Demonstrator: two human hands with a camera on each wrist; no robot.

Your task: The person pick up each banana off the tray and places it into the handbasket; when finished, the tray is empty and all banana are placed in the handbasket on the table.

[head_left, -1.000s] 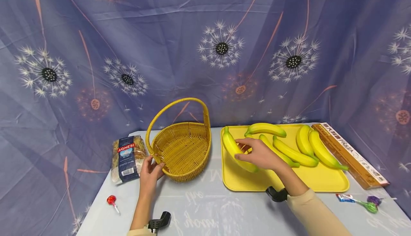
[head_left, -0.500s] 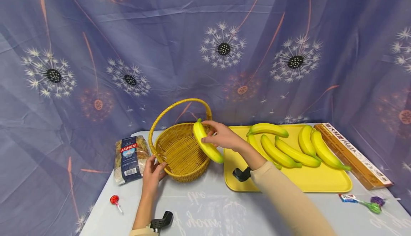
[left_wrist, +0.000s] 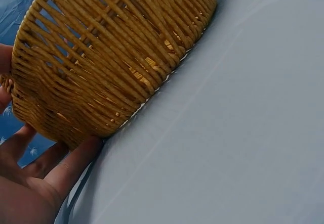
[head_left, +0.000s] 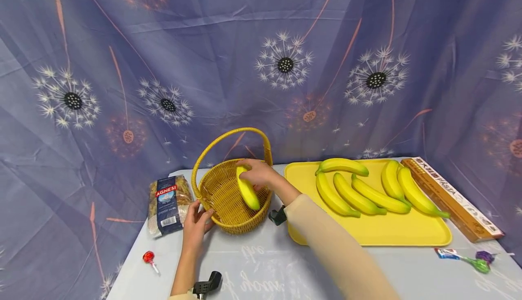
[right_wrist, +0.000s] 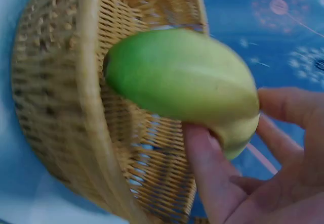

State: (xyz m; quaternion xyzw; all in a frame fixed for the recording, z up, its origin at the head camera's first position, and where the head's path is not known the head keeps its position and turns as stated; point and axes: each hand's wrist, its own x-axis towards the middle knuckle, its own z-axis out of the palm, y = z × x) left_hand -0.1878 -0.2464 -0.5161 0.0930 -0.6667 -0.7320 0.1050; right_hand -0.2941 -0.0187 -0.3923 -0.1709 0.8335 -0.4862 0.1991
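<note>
My right hand (head_left: 261,174) pinches a yellow banana (head_left: 247,189) with green tips between thumb and fingers. It holds the banana over the mouth of a woven basket (head_left: 220,200) with a tall arched handle. In the right wrist view, the banana's green end (right_wrist: 152,62) points in past the basket rim (right_wrist: 91,82). My left hand (head_left: 195,225) holds the basket's left side, with the thumb at the rim. From the left wrist view, the fingers (left_wrist: 76,166) press against the outer weave (left_wrist: 101,67), low down near the tabletop.
Several bananas (head_left: 359,193) lie on a yellow tray (head_left: 391,234) at the right. A pasta box (head_left: 452,200) stands beyond it. A pasta bag (head_left: 167,205) sits left of the basket. Lollipops lie on the table: a red one (head_left: 148,257) and a green one (head_left: 477,264).
My right hand has carried the banana leftward from over the tray to the basket and lowered it into the opening. My left hand has stayed on the basket's side.
</note>
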